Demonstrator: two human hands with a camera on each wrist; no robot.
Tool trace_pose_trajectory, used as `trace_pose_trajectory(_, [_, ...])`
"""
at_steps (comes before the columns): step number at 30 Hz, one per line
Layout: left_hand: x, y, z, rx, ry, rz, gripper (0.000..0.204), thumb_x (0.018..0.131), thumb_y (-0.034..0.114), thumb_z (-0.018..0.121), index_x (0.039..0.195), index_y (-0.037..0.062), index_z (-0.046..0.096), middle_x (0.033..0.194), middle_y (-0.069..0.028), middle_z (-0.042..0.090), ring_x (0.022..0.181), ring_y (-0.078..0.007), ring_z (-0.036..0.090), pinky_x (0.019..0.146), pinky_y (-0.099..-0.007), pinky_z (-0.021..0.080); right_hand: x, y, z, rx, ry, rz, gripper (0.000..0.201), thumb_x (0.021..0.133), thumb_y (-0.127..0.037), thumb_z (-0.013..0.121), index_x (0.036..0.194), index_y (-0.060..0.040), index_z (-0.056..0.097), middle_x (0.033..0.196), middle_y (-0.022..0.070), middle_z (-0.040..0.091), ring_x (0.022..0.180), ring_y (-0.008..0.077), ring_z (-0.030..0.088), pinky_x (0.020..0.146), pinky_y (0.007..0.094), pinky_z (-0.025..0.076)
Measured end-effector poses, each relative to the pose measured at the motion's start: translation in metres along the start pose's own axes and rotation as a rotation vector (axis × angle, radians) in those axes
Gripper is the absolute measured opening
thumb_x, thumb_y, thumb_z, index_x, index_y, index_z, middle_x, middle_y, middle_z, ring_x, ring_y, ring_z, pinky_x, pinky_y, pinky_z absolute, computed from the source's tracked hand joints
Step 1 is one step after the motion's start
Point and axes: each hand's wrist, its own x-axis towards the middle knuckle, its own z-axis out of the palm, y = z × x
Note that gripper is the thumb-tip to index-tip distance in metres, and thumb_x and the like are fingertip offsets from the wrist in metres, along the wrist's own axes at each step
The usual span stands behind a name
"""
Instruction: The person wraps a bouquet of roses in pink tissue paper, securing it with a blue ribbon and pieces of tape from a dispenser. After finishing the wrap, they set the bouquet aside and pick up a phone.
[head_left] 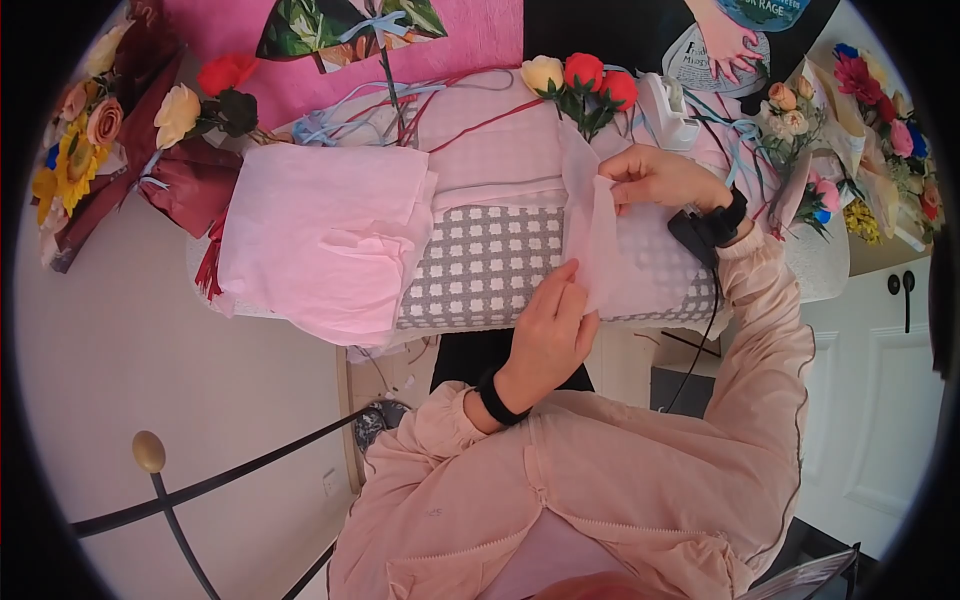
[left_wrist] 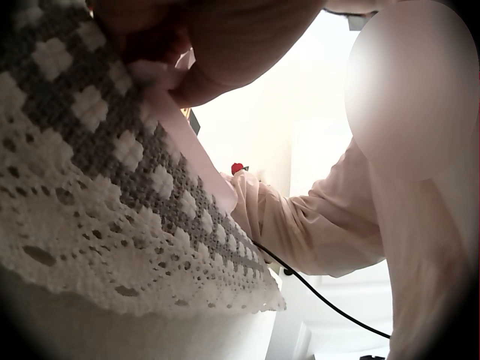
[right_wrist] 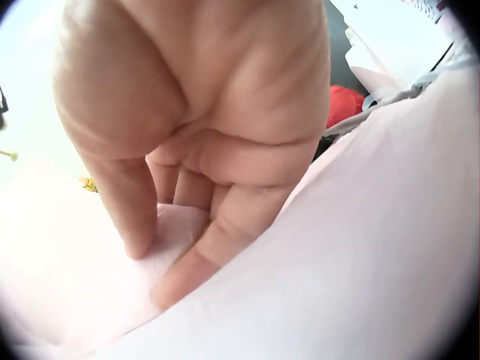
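A thin pale pink sheet of tissue paper (head_left: 590, 240) stands partly folded up over the right half of the table. My right hand (head_left: 665, 182) pinches its upper edge between thumb and fingers. In the right wrist view, that hand (right_wrist: 202, 142) reaches down onto the pink sheet (right_wrist: 345, 285). My left hand (head_left: 552, 325) holds the sheet's near edge at the table's front; the left wrist view shows its thumb (left_wrist: 199, 86) on the folded strip. Just beyond the sheet lie red and cream artificial roses (head_left: 585, 75) with green leaves.
A stack of pink sheets (head_left: 320, 230) covers the left of the grey-and-white lace-edged tablecloth (head_left: 490, 260). Ribbons (head_left: 350, 120), more roses (head_left: 178, 118) and a white device (head_left: 668, 112) lie behind. Bouquets (head_left: 80, 150) flank both sides. A black cable (head_left: 712, 320) hangs from my right wrist.
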Motion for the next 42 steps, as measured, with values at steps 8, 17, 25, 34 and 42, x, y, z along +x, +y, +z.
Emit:
trace_pose_trajectory(8, [0.002, -0.002, -0.004, -0.033, 0.049, -0.012, 0.016, 0.077, -0.004, 0.061, 0.091, -0.007, 0.054, 0.094, -0.0228, 0.064, 0.074, -0.0344, 0.063, 0.061, -0.0363, 0.051, -0.002, -0.017, 0.002, -0.104, 0.056, 0.097, 0.008, 0.085, -0.006, 0.065, 0.088, 0.0004, 0.067, 0.072, -0.0023, 0.06, 0.069, 0.0051, 0.055, 0.063, 0.0229, 0.046])
trace_pose_trajectory(17, [0.004, 0.001, -0.01, -0.027, 0.036, -0.103, 0.011, 0.081, -0.005, 0.058, 0.091, -0.0032, 0.053, 0.072, -0.0141, 0.053, 0.058, -0.0292, 0.054, 0.051, -0.0361, 0.043, 0.008, -0.017, 0.011, -0.076, 0.159, 0.04, 0.028, 0.084, -0.007, 0.065, 0.066, -0.0051, 0.044, 0.057, -0.0044, 0.042, 0.05, 0.0045, 0.046, 0.048, 0.0233, 0.036])
trace_pose_trajectory(25, [0.007, 0.01, -0.011, -0.103, 0.063, -0.197, 0.015, 0.08, -0.006, 0.06, 0.089, -0.001, 0.048, 0.083, -0.0149, 0.052, 0.064, -0.028, 0.053, 0.055, -0.0355, 0.044, 0.013, -0.012, 0.01, -0.011, 0.15, 0.047, 0.019, 0.086, -0.005, 0.063, 0.071, -0.0016, 0.052, 0.064, -0.0028, 0.053, 0.054, 0.0056, 0.054, 0.051, 0.0221, 0.043])
trace_pose_trajectory(34, [0.005, -0.003, -0.013, -0.033, 0.056, -0.126, 0.021, 0.073, -0.012, 0.056, 0.09, -0.0015, 0.05, 0.088, -0.0163, 0.053, 0.074, -0.031, 0.054, 0.061, -0.0361, 0.045, 0.024, 0.01, 0.002, 0.062, 0.107, -0.095, 0.008, 0.079, 0.001, 0.06, 0.082, -0.0001, 0.068, 0.069, -0.0015, 0.061, 0.06, 0.0042, 0.055, 0.056, 0.0213, 0.045])
trace_pose_trajectory(42, [0.004, -0.002, -0.013, -0.011, 0.038, -0.075, 0.025, 0.069, -0.012, 0.057, 0.09, 0.001, 0.054, 0.095, -0.0153, 0.06, 0.071, -0.0297, 0.059, 0.054, -0.0342, 0.047, 0.023, 0.001, 0.004, -0.008, 0.123, -0.052, 0.009, 0.079, 0.005, 0.06, 0.08, 0.0021, 0.068, 0.078, 0.0011, 0.062, 0.076, 0.009, 0.058, 0.07, 0.0233, 0.046])
